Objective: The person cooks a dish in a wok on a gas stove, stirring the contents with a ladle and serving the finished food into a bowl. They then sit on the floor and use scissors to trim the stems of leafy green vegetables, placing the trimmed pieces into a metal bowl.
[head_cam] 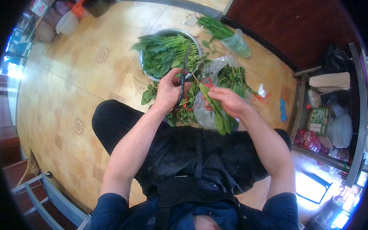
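Note:
In my left hand (170,90) is a dark long-bladed cutting tool (186,58); whether it is a knife or scissors I cannot tell. Its blade points away from me, over the rim of a metal basin (141,59). Leafy greens (160,56) are heaped in that basin, their stems lying to the right. My right hand (226,100) pinches a small bunch of greens (212,98), leaves hanging towards my lap and a thin root end pointing at the left hand. Below both hands, loose greens (184,116) and a clear plastic bag (204,112) lie on the floor.
More greens (233,79) lie by the bag. Thin green stalks (214,27) in a plastic bag (238,44) rest near a dark red panel (290,21). Red strings (261,97) and a blue object (283,110) lie to the right, beside a crowded shelf (329,118). A grey metal frame (57,210) stands at lower left.

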Demonstrator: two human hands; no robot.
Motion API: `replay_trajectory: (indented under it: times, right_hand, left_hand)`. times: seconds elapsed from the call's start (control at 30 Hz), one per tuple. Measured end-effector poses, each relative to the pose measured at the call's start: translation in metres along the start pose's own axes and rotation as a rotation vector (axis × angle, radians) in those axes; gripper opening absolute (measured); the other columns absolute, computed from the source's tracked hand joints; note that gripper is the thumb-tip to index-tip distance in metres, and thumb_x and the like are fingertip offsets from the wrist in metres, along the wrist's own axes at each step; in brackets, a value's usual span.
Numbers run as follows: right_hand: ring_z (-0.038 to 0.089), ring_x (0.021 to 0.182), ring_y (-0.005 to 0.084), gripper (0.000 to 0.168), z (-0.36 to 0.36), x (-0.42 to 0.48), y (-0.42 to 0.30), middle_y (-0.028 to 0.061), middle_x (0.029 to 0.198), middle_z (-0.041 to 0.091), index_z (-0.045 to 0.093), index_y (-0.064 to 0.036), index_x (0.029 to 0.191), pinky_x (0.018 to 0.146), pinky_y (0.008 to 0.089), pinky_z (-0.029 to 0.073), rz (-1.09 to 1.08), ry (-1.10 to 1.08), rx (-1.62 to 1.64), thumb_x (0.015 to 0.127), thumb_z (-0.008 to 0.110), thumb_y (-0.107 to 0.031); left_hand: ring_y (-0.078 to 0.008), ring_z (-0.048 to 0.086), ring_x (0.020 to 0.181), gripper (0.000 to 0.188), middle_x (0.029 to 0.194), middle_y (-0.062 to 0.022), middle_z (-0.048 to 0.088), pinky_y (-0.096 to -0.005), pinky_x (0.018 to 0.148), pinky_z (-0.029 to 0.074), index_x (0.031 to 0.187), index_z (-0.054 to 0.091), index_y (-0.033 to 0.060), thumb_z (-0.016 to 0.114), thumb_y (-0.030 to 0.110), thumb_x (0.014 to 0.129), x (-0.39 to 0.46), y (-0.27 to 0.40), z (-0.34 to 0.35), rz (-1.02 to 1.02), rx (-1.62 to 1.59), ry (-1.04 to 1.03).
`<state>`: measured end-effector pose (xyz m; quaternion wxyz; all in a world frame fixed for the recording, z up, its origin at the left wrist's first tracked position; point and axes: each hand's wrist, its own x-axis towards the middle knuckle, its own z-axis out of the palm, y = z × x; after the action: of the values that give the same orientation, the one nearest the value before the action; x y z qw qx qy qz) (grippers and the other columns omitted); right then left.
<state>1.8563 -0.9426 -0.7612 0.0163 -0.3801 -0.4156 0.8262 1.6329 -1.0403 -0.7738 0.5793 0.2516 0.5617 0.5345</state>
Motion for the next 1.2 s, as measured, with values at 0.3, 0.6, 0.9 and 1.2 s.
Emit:
replay_trajectory:
  times: [0.3, 0.6, 0.9, 1.2]
  right_hand:
    - [0.067, 0.088, 0.0169, 0.029, 0.032, 0.002, -0.002, 0.0085, 0.1, 0.069, 0.061, 0.001, 0.119, 0.077, 0.0313, 0.055, 0.041, 0.122, -0.214, 0.104, 0.054, -0.022]
    - [0.064, 0.078, 0.0158, 0.032, 0.008, 0.014, 0.018, 0.0057, 0.082, 0.065, 0.064, -0.001, 0.1, 0.07, 0.0339, 0.051, -0.066, 0.227, -0.677, 0.101, 0.055, -0.031]
    - [0.052, 0.065, 0.013, 0.03, -0.018, 0.013, 0.02, 0.0021, 0.073, 0.057, 0.063, -0.001, 0.096, 0.062, 0.0307, 0.043, -0.001, 0.384, -0.579, 0.101, 0.052, -0.029]
    - [0.043, 0.063, 0.0096, 0.028, -0.01, 0.017, 0.021, -0.0016, 0.069, 0.048, 0.062, -0.001, 0.094, 0.058, 0.0278, 0.037, -0.06, 0.384, -0.414, 0.104, 0.049, -0.025]
  left_hand:
    - [-0.0091, 0.059, 0.079, 0.048, 0.089, -0.0008, 0.065, -0.026, 0.07, 0.049, 0.124, 0.057, 0.0044, 0.077, 0.002, 0.081, -0.006, -0.014, 0.012, -0.052, -0.015, -0.085]
    - [-0.0325, 0.068, 0.082, 0.044, 0.089, -0.017, 0.07, -0.0427, 0.074, 0.053, 0.118, 0.059, 0.0021, 0.07, 0.002, 0.076, 0.001, -0.038, -0.003, 0.309, 0.603, 0.064]
    - [-0.0428, 0.067, 0.092, 0.041, 0.093, -0.0252, 0.07, -0.0502, 0.079, 0.054, 0.117, 0.061, 0.0044, 0.07, 0.012, 0.078, -0.002, -0.045, -0.016, 0.053, 1.193, 0.069]
    - [-0.0396, 0.067, 0.08, 0.03, 0.084, -0.0248, 0.067, -0.0461, 0.072, 0.05, 0.106, 0.058, -0.0009, 0.064, 0.02, 0.086, -0.021, -0.046, -0.005, 0.025, 0.796, -0.302]
